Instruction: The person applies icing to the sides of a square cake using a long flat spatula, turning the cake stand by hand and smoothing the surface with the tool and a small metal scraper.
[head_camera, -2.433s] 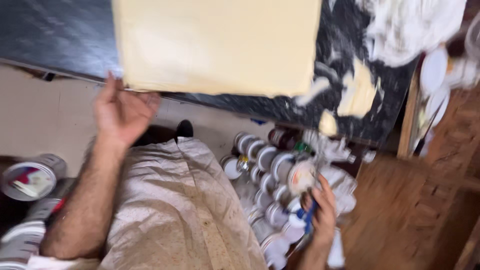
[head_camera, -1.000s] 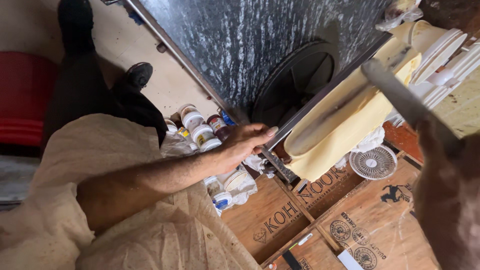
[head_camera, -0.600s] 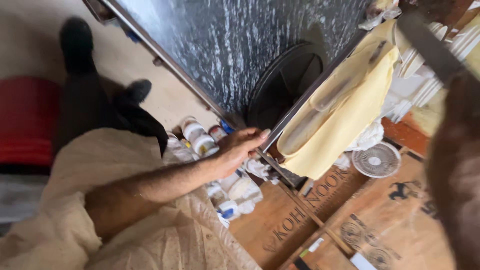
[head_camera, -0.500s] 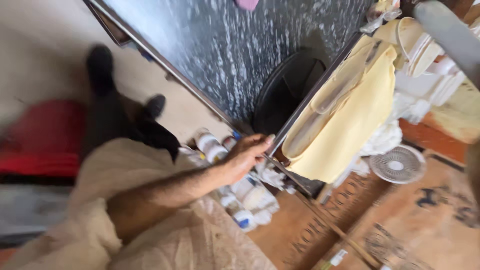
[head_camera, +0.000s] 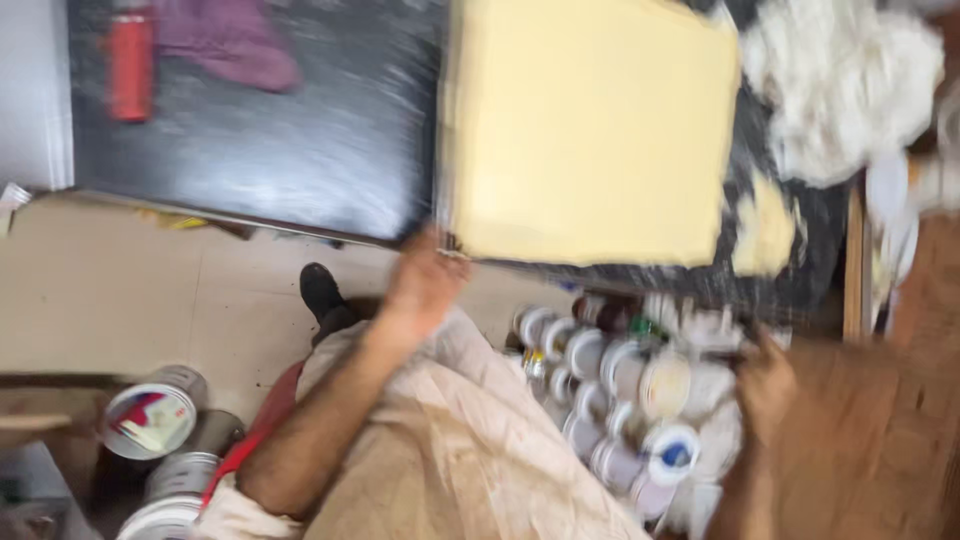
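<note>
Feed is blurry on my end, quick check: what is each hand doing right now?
Left hand: at the near corner of the pale yellow board; grip cannot be told.
Right hand: down among the small paint pots; too blurred to tell.

Pretty blurry shot, but there's a red can (head_camera: 131, 62) and a purple rag (head_camera: 232, 42) lying on the dark table (head_camera: 280, 150). White crumpled cloth (head_camera: 840, 85) sits at the far right end. Down on the floor, a few open paint tins (head_camera: 152, 415) near a black shoe (head_camera: 321, 291).
</note>
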